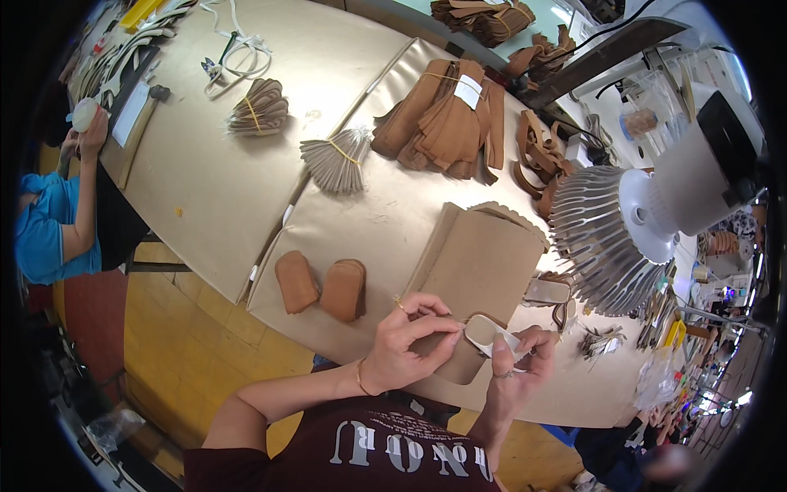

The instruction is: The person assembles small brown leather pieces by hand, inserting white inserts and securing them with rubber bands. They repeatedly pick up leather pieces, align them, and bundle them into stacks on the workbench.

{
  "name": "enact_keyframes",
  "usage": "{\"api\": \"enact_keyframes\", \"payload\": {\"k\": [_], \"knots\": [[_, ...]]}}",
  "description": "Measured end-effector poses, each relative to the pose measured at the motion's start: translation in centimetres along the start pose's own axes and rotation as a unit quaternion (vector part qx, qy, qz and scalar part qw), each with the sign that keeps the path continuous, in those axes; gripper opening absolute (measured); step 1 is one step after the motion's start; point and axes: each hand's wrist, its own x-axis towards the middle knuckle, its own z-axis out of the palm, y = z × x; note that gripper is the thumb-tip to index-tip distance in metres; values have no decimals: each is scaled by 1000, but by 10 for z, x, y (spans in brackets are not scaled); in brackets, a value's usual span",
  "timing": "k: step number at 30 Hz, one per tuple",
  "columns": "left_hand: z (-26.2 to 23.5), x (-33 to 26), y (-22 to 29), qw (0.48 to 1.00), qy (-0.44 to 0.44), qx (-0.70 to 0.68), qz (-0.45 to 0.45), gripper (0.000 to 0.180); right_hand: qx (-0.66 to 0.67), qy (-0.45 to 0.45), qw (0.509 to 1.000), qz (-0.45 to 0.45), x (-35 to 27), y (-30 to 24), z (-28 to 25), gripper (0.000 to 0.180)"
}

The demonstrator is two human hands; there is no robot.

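Over the near edge of the table, my right hand (525, 358) grips a small rounded tan piece (480, 330) with a white layer (506, 343) under my thumb. It looks like leather or sheet material. My left hand (410, 343) is closed in a pinch, its fingertips at the left edge of the same piece. Whether a thread or strip lies between those fingertips is too small to tell. Behind my hands lies a large brown board (475, 250) with a wavy far edge. Left of it sit two stacks of rounded brown leather pieces (297, 282) (344, 289).
A lamp-like device with a ribbed clear shade (597, 238) stands at the right. Bundled brown leather strips (449, 119), a grey strip bundle (336, 161) and a banded brown bundle (259, 108) lie farther back. At the far left, a person in blue (53, 230) works at the table (205, 180).
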Motion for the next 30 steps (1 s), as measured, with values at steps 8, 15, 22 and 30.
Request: {"api": "enact_keyframes", "payload": {"k": [8, 15, 22, 30], "knots": [[-1, 1, 1, 998, 0, 46, 43, 18, 18, 5, 1000, -2, 2, 7, -3, 30], [0, 1, 3, 996, 6, 68, 62, 19, 31, -3, 1000, -2, 2, 8, -4, 30], [-1, 2, 4, 996, 5, 68, 59, 19, 33, -4, 999, 5, 1, 9, -5, 31], [-1, 0, 3, 997, 4, 59, 43, 16, 11, -12, 1000, -21, -1, 13, -7, 32]]}}
